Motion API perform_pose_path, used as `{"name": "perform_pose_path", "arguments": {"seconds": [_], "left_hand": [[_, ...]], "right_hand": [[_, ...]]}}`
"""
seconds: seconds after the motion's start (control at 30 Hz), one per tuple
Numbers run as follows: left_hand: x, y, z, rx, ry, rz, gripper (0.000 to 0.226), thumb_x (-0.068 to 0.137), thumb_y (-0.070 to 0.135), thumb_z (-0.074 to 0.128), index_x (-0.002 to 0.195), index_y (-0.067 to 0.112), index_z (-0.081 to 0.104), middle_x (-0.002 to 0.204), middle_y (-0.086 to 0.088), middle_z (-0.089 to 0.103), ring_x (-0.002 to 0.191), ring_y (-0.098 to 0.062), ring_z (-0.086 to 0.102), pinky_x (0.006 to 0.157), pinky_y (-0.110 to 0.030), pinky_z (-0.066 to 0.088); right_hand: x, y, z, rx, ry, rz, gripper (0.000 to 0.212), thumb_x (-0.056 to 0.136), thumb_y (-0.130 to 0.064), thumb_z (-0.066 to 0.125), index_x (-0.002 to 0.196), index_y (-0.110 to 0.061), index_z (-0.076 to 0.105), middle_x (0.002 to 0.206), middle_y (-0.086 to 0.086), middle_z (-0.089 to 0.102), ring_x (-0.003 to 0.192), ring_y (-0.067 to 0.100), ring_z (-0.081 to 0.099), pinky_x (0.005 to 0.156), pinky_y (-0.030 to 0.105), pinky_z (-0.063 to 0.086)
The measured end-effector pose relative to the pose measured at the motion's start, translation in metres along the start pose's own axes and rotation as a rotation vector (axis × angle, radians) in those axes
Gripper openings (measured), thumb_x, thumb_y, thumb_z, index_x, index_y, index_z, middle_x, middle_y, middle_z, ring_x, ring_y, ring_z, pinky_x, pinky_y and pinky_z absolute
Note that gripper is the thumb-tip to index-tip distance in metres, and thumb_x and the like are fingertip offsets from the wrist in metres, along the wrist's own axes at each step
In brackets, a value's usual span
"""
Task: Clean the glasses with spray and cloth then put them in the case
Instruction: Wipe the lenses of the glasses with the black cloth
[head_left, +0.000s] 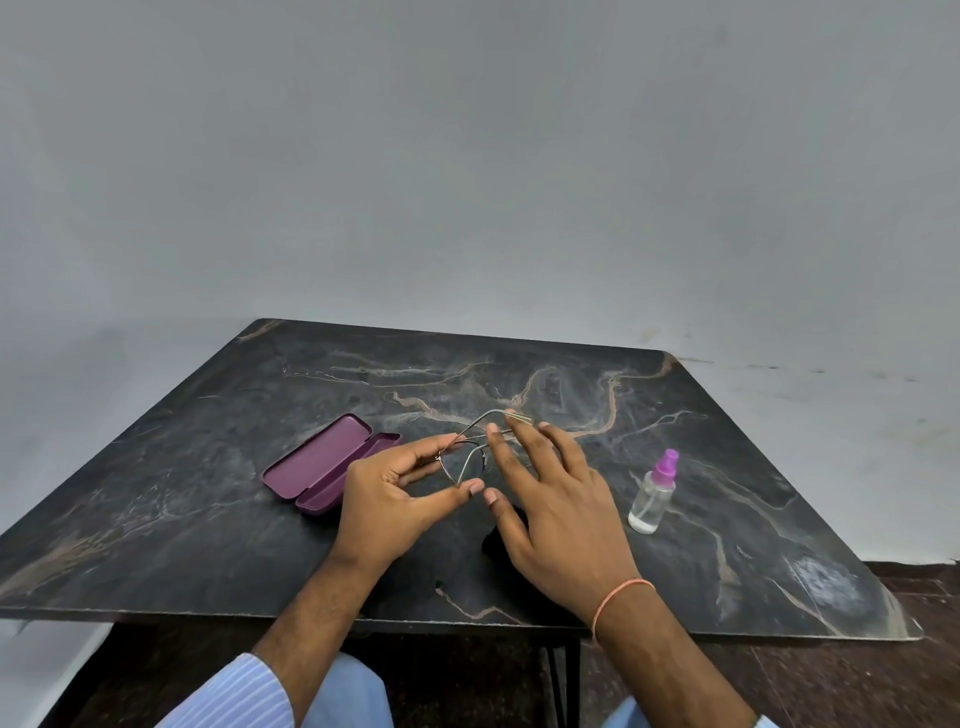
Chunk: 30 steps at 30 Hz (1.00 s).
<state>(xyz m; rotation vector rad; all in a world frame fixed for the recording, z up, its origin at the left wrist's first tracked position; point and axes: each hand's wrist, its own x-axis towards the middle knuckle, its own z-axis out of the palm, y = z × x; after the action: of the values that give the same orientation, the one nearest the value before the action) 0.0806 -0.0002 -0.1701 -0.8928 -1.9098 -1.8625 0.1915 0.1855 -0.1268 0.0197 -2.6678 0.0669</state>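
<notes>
Midway, by the look of it. Wire-framed glasses (470, 447) pinched in left hand (395, 493), just right of open purple case (324, 465). Right hand (550, 499) spread, grasping nothing, fingers touching a temple. Spray bottle (652, 493) farther right, untouched. Dark cloth (506, 540) under right palm. Casing still to do.

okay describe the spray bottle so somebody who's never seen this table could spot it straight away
Start at the dark marbled table and look to the person's right, past the right hand. There the spray bottle stands upright by itself, apart from the hand. It is the only clear thing with a pink-purple nozzle; the open case on the left side is flat and solid purple.
</notes>
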Motion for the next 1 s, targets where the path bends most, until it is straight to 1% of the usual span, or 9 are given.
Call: {"name": "perform_pose_path", "arguments": {"seconds": [0.1,0.23,0.3,0.37,0.47,0.53,0.63,0.77,1.0], "left_hand": [[0.0,-0.001,0.001,0.003,0.018,-0.004,0.063,0.073,0.033,0.101,0.13,0.015,0.083,0.123,0.016,0.084,0.121,-0.004,0.079,0.098,-0.022,0.064],[0.0,-0.002,0.001,0.005,0.03,-0.013,0.061,0.072,0.033,0.102,0.128,0.016,0.084,0.123,0.017,0.084,0.121,-0.004,0.079,0.099,-0.022,0.064],[0.0,-0.002,0.002,0.013,0.037,-0.018,0.061,0.072,0.033,0.102,0.127,0.016,0.085,0.123,0.015,0.085,0.12,-0.004,0.079,0.098,-0.022,0.064],[0.0,0.0,0.003,0.011,0.027,-0.024,0.059,0.072,0.035,0.101,0.126,0.02,0.085,0.122,0.016,0.085,0.119,-0.003,0.079,0.099,-0.022,0.064],[0.0,0.004,0.002,0.014,0.008,-0.019,0.057,0.072,0.037,0.1,0.125,0.028,0.083,0.124,0.022,0.082,0.12,-0.001,0.078,0.098,-0.019,0.063],[0.0,0.004,0.001,0.024,0.012,-0.008,0.058,0.072,0.039,0.1,0.126,0.024,0.084,0.125,0.02,0.083,0.12,-0.002,0.078,0.098,-0.019,0.063],[-0.001,0.003,0.001,0.014,0.022,-0.008,0.06,0.073,0.04,0.102,0.128,0.023,0.084,0.123,0.016,0.084,0.121,-0.004,0.079,0.099,-0.022,0.064],[0.0,0.005,0.001,-0.005,0.035,-0.015,0.057,0.073,0.045,0.1,0.127,0.038,0.082,0.122,0.021,0.084,0.121,-0.004,0.079,0.098,-0.02,0.063],[0.001,0.008,0.0,-0.031,0.053,-0.003,0.057,0.075,0.045,0.1,0.129,0.041,0.082,0.123,0.02,0.084,0.122,-0.007,0.079,0.098,-0.022,0.064]], "right_hand": [[0.001,0.001,-0.006,0.027,0.047,-0.016,0.07,0.107,-0.057,0.041,0.17,-0.03,0.029,0.176,-0.008,0.029,0.16,0.022,0.026,0.121,0.044,0.046],[0.003,0.003,-0.016,0.179,0.374,0.019,0.071,0.104,-0.041,0.063,0.166,-0.017,0.038,0.161,-0.005,0.051,0.147,0.019,0.043,0.124,0.034,0.038],[0.004,0.003,-0.022,0.209,0.536,-0.042,0.071,0.102,-0.033,0.068,0.166,-0.019,0.039,0.162,-0.004,0.05,0.146,0.018,0.045,0.126,0.033,0.034],[0.004,0.002,-0.027,0.171,0.606,-0.158,0.071,0.102,-0.03,0.069,0.166,-0.025,0.04,0.169,-0.001,0.043,0.152,0.023,0.043,0.127,0.037,0.03],[0.004,0.0,-0.026,0.06,0.551,-0.226,0.07,0.102,-0.034,0.069,0.166,-0.031,0.041,0.177,-0.001,0.031,0.159,0.028,0.035,0.126,0.044,0.033],[0.004,0.0,-0.024,0.018,0.498,-0.192,0.068,0.103,-0.038,0.067,0.166,-0.032,0.041,0.179,-0.002,0.026,0.161,0.029,0.032,0.126,0.047,0.034],[0.004,0.004,-0.021,-0.003,0.465,-0.109,0.063,0.106,-0.042,0.061,0.165,-0.029,0.044,0.178,-0.002,0.028,0.16,0.029,0.032,0.127,0.047,0.034],[0.004,0.011,-0.013,-0.009,0.38,0.01,0.062,0.107,-0.045,0.058,0.164,-0.027,0.044,0.177,-0.003,0.032,0.16,0.029,0.032,0.127,0.048,0.035],[0.001,0.018,0.009,0.016,0.191,0.076,0.064,0.108,-0.048,0.051,0.168,-0.029,0.036,0.179,-0.007,0.026,0.161,0.029,0.029,0.122,0.052,0.041]]}}
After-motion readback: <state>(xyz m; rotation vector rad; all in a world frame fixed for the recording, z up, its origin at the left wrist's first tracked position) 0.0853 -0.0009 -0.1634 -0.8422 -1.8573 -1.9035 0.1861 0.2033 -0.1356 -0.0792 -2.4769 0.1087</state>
